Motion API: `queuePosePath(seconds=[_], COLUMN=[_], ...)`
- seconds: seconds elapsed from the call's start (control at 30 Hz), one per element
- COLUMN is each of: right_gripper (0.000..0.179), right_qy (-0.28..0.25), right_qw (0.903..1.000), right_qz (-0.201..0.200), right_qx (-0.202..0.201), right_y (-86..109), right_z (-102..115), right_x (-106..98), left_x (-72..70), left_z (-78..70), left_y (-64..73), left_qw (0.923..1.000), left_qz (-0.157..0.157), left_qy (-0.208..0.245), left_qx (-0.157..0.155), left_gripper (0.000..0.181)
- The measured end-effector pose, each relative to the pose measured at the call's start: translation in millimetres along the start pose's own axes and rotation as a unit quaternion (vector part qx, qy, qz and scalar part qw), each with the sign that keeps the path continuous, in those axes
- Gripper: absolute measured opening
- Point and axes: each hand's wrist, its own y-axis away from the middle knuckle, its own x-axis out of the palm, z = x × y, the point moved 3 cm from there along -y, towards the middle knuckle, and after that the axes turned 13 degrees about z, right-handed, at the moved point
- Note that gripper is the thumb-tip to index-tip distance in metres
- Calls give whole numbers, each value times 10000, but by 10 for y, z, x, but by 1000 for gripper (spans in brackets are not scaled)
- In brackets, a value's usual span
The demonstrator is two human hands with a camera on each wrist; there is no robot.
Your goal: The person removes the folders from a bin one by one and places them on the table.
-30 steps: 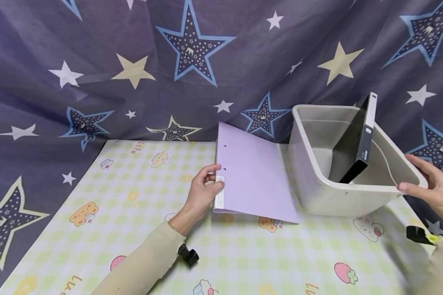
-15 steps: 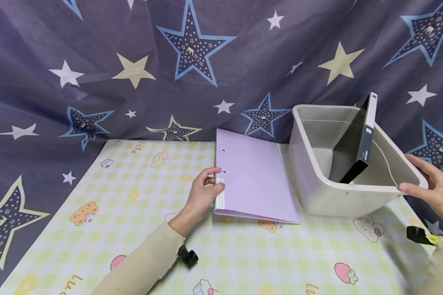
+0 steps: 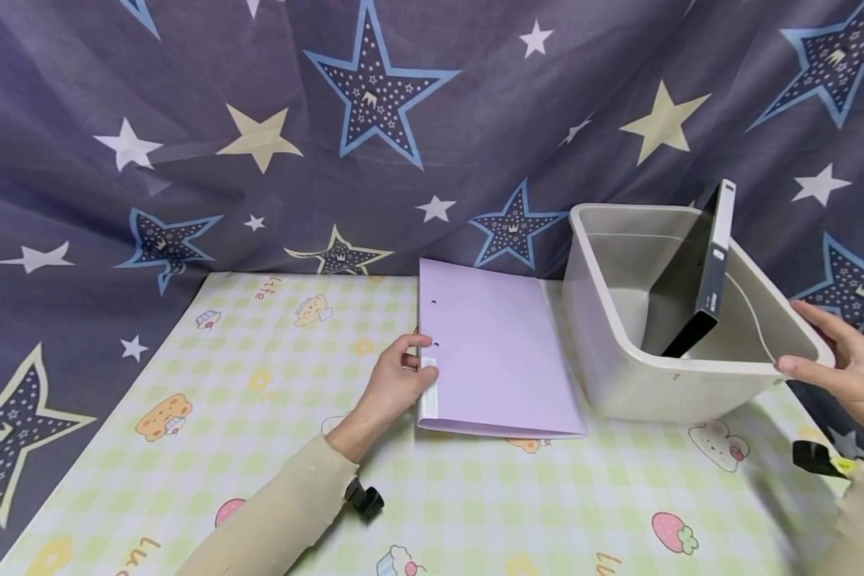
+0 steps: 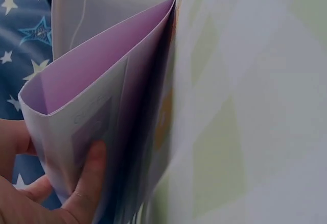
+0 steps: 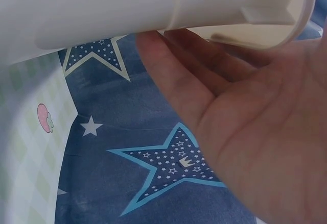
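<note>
A lilac folder (image 3: 493, 352) with two small holes lies tilted on the table, left of a bin. My left hand (image 3: 396, 380) pinches its spine, thumb beside a pale label (image 3: 430, 392). The left wrist view shows the folder's covers (image 4: 102, 63) bowed apart at the near end; their far edges meet near the cloth. My right hand (image 3: 850, 372) holds the near right corner of the light grey plastic bin (image 3: 619, 360), thumb on the near rim, fingers along the right side. In the right wrist view, the fingers touch the bin wall (image 5: 112, 12); some fingertips are hidden.
A black binder (image 3: 698, 272) leans inside the bin, its top end above the rim. A checked cloth (image 3: 590, 496) covers the table. Behind it hangs a dark curtain (image 3: 209, 72) with stars. The bin stands near the table's right edge.
My left hand has moved slightly towards me, bringing the folder's spine along. The folder's far left corner has sunk and the near end gapes more. The right hand and bin look unmoved.
</note>
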Motion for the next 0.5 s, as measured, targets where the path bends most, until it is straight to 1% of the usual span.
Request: queuePosePath(seconds=[0.07,0.33,0.5], right_gripper=[88,87,87], right_qy=[40,167,118], right_qw=[10000,9998,9999], right_qz=[-7,-99,-75], right_qx=[21,28,7], right_y=[-3,-5,-12], right_z=[-7,-35,-31], right_x=[3,8,13], left_x=[-7,-24,-77], left_z=[5,9,18], left_y=[6,12,9], left_qw=[9999,9979,9943], left_qz=[31,124,290], left_qy=[-149,-632,-1009], left_qx=[-52,-62,-174], left_gripper=[44,44,44])
